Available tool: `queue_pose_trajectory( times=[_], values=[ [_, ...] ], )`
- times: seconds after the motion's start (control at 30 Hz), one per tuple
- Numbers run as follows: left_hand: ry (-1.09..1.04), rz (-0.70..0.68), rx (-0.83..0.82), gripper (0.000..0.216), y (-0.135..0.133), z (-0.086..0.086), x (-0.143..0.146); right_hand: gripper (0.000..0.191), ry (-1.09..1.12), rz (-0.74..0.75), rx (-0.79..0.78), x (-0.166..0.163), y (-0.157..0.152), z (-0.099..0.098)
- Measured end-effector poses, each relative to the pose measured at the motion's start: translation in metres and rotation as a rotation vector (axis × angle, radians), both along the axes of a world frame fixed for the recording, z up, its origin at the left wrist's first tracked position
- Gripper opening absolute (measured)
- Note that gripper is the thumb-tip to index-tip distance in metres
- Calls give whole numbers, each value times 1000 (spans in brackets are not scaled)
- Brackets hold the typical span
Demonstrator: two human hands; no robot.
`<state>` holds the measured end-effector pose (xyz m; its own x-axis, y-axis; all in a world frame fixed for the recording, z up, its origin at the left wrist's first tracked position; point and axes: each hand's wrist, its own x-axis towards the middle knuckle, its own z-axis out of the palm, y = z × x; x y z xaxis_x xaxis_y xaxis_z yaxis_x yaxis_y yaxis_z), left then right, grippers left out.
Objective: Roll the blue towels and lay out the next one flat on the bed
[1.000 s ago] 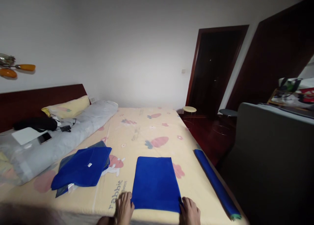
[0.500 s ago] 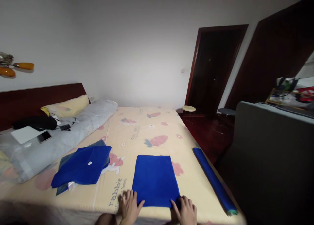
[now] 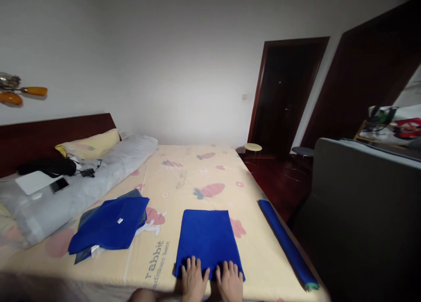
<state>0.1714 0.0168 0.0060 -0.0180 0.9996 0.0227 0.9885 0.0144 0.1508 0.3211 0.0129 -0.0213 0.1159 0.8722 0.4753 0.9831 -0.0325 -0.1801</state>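
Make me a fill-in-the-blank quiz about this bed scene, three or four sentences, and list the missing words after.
1. Both hands, left hand and right hand, lie flat on the folded ____ cloth.
2. A rolled blue cloth lies along the bed's ____ edge.
3. The phone rests on the ____ quilt.
4. The pillow by the headboard is ____.

Missing words: blue; right; grey; yellow

The folded blue cloth (image 3: 208,238) is matt, smooth fabric. The printed bed sheet (image 3: 197,179) beneath it is matt cotton-like cloth. The headboard (image 3: 49,135) behind is dark polished wood.
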Motion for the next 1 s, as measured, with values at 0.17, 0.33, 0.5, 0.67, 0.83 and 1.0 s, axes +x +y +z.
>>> queue_pose_trajectory(
  times=[0.17, 0.33, 0.5, 0.67, 0.83, 1.0],
  values=[
    [-13, 5, 74, 49, -1, -5, -3, 43, -7, 26, 41, -1, -3, 3],
    [-27, -27, 243, 37, -5, -15, -39, 23, -32, 93, 94, 31, -5, -13],
    [-74, -71, 329, 36, -9, -13, -78, 16, -30, 111, 71, 65, -9, -16],
    [-116, -154, 338, 31, -13, -14, -99, 19, 17, 185, 67, 84, -12, -16],
    [-103, -266, 224, 54, -17, -10, -114, 30, 55, 315, 8, 97, -17, -23],
    [-110, -286, 226, 53, -13, -1, -116, 49, 6, 256, -35, 98, -20, -26]
  ],
)
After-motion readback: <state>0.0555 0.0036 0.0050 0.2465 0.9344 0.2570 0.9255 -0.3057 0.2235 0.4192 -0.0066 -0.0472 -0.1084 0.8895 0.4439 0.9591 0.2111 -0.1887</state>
